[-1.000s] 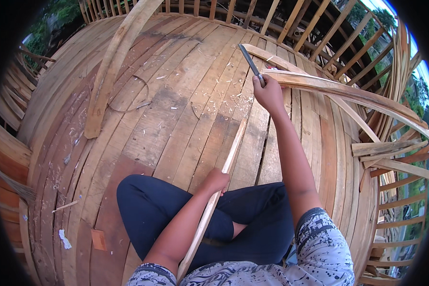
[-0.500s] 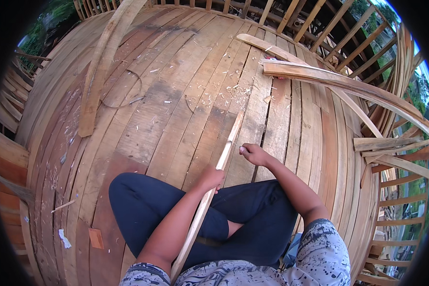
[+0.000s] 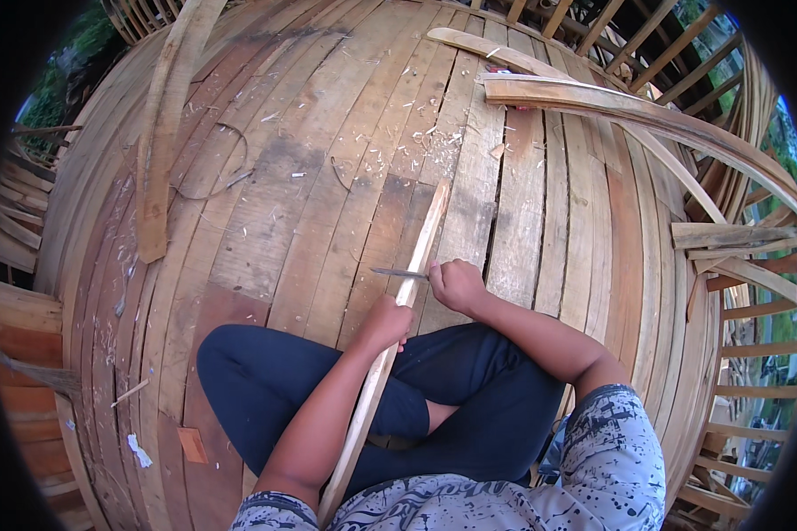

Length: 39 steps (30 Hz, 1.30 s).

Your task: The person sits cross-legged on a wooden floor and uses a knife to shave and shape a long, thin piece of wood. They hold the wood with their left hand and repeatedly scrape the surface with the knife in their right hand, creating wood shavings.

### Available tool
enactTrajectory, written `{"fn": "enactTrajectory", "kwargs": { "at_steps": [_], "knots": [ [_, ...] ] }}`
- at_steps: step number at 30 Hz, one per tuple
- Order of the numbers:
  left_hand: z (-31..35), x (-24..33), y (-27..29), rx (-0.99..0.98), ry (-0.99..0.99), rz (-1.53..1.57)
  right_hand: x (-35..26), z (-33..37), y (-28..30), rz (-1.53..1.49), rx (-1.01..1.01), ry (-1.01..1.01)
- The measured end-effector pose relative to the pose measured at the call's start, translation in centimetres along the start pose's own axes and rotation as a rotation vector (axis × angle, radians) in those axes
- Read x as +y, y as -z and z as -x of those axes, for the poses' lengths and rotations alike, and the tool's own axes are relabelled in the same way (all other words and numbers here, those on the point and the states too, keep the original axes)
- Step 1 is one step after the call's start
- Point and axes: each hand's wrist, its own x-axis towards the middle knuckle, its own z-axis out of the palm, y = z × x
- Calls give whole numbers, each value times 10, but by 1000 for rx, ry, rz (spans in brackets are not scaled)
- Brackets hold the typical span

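Note:
A long pale wooden strip (image 3: 364, 409) runs from beside my body, across my crossed legs, and out over the floor boards. My left hand (image 3: 386, 324) is wrapped round it near its middle. Beyond that, my right hand (image 3: 456, 284) is closed on the handle of a knife (image 3: 398, 273), whose thin dark blade points left and lies across the strip. The handle itself is hidden in my fist. The strip's far end is a lighter, freshly cut colour.
Pale shavings (image 3: 434, 146) litter the plank floor (image 3: 274, 212) ahead. One long board (image 3: 155, 150) lies at the far left, and a curved plank (image 3: 629, 102) lies at the far right. A slatted railing (image 3: 762, 389) stands on the right. A small reddish wood piece (image 3: 192, 445) lies left of my knee.
My right hand has turned and moved slightly nearer, bringing the knife blade into plain view across the strip. My left hand keeps its hold. The whole view has shifted slightly.

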Motion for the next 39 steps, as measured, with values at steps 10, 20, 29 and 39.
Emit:
{"fn": "enactTrajectory", "kwargs": {
  "at_steps": [10,20,29,39],
  "knots": [
    [-4,-3,1,62,9,-130,38,-34,-27,141,227,251],
    [-1,4,2,40,81,-27,71,-34,11,19,-35,-679],
    [2,8,-2,77,48,-13,31,-16,52,-317,-102,-164],
    [5,10,0,65,44,-95,19,-6,7,-131,-210,40]
  ]
}}
